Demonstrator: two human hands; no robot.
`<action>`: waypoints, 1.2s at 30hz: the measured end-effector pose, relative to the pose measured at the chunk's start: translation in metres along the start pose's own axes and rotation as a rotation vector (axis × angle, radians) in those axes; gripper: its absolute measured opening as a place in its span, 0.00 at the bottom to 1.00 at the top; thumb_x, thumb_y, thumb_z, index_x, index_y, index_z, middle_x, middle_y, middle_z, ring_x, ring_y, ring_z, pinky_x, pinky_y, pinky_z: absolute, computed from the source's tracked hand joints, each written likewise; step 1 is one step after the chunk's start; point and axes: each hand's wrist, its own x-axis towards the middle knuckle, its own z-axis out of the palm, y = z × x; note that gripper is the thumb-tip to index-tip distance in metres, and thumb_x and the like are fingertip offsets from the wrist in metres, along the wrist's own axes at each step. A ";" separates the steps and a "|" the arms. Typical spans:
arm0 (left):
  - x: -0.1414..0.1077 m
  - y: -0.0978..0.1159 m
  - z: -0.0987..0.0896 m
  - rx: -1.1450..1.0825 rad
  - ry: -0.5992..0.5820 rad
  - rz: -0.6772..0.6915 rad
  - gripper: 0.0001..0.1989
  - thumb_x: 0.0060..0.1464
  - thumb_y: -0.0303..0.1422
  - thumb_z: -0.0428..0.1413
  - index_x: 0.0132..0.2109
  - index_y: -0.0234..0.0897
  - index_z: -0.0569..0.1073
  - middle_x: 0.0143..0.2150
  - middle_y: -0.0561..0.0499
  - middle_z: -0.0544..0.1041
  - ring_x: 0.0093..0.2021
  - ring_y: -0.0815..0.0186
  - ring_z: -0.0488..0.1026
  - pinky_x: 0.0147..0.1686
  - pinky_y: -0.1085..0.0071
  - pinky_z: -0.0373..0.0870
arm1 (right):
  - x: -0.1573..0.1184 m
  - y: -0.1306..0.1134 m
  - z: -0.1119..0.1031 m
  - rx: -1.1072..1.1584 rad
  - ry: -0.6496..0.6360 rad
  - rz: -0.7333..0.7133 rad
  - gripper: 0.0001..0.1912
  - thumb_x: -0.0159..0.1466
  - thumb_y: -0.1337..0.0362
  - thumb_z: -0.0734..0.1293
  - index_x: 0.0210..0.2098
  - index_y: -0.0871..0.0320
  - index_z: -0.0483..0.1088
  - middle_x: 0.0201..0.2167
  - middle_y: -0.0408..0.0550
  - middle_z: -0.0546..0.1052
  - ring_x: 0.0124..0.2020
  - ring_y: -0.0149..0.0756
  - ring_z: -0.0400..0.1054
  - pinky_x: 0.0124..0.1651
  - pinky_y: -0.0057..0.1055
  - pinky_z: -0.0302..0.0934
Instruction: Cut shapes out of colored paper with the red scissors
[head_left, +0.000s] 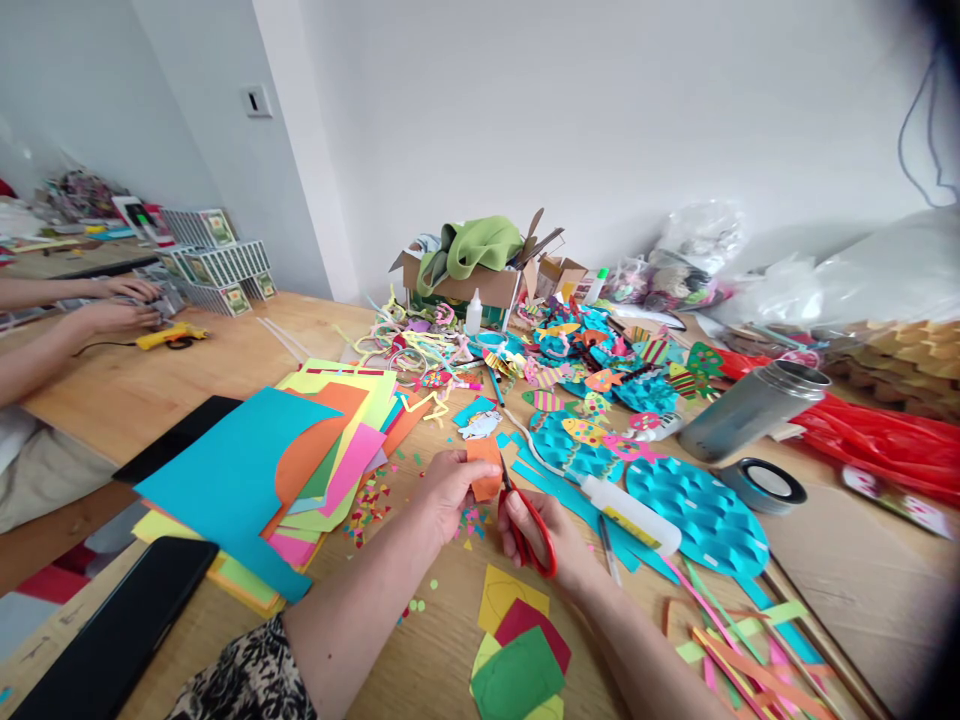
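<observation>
In my left hand is a small piece of orange paper, pinched between thumb and fingers. My right hand grips red-handled scissors, whose dark blades meet the right edge of the orange paper. Just beyond the paper lies a white fish-shaped cutout. Below my hands are green, red and yellow paper pieces, some with drawn outlines. Tiny coloured paper scraps are scattered left of my left hand.
A stack of coloured paper and a black phone are at left. To the right are a glue bottle, blue textured discs, a metal flask and paper strips. Another person's hands work at far left.
</observation>
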 end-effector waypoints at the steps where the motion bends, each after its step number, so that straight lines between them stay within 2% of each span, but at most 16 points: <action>1: 0.000 0.000 0.000 -0.001 -0.005 0.001 0.10 0.29 0.31 0.64 0.23 0.33 0.73 0.21 0.51 0.74 0.22 0.69 0.69 0.24 0.73 0.63 | 0.000 0.000 0.000 0.001 0.000 0.001 0.36 0.53 0.27 0.60 0.22 0.58 0.63 0.14 0.42 0.67 0.14 0.26 0.58 0.19 0.24 0.49; 7: 0.000 0.001 0.000 0.009 -0.017 0.001 0.10 0.29 0.32 0.65 0.22 0.33 0.73 0.20 0.51 0.73 0.20 0.69 0.68 0.22 0.73 0.61 | 0.001 0.004 0.000 0.010 0.001 -0.023 0.35 0.55 0.29 0.60 0.22 0.58 0.63 0.14 0.41 0.67 0.14 0.25 0.57 0.18 0.23 0.48; 19: 0.000 0.001 0.001 -0.001 -0.003 0.020 0.09 0.30 0.31 0.64 0.23 0.33 0.74 0.21 0.51 0.74 0.21 0.69 0.68 0.23 0.73 0.63 | 0.002 0.006 0.001 0.032 -0.001 0.003 0.36 0.53 0.28 0.61 0.22 0.58 0.63 0.14 0.41 0.67 0.13 0.25 0.57 0.18 0.23 0.49; 25: -0.003 0.002 0.003 0.030 -0.001 -0.006 0.08 0.30 0.32 0.63 0.21 0.34 0.72 0.19 0.51 0.73 0.19 0.69 0.67 0.18 0.73 0.58 | 0.001 0.002 0.001 0.010 0.002 0.008 0.36 0.54 0.28 0.60 0.22 0.58 0.63 0.14 0.41 0.67 0.14 0.25 0.57 0.19 0.24 0.48; 32: -0.004 0.004 0.003 0.041 -0.005 0.007 0.08 0.30 0.32 0.63 0.20 0.35 0.71 0.18 0.53 0.71 0.18 0.71 0.66 0.18 0.74 0.58 | 0.000 0.000 0.000 0.000 -0.011 -0.005 0.35 0.55 0.29 0.60 0.23 0.57 0.62 0.14 0.41 0.67 0.14 0.26 0.57 0.19 0.25 0.49; 36: -0.004 0.005 0.003 0.061 0.010 -0.030 0.08 0.30 0.32 0.63 0.20 0.36 0.70 0.16 0.53 0.70 0.16 0.71 0.64 0.16 0.74 0.55 | -0.001 -0.001 0.001 -0.005 -0.008 -0.015 0.35 0.56 0.29 0.59 0.23 0.57 0.62 0.14 0.40 0.66 0.14 0.25 0.56 0.19 0.24 0.49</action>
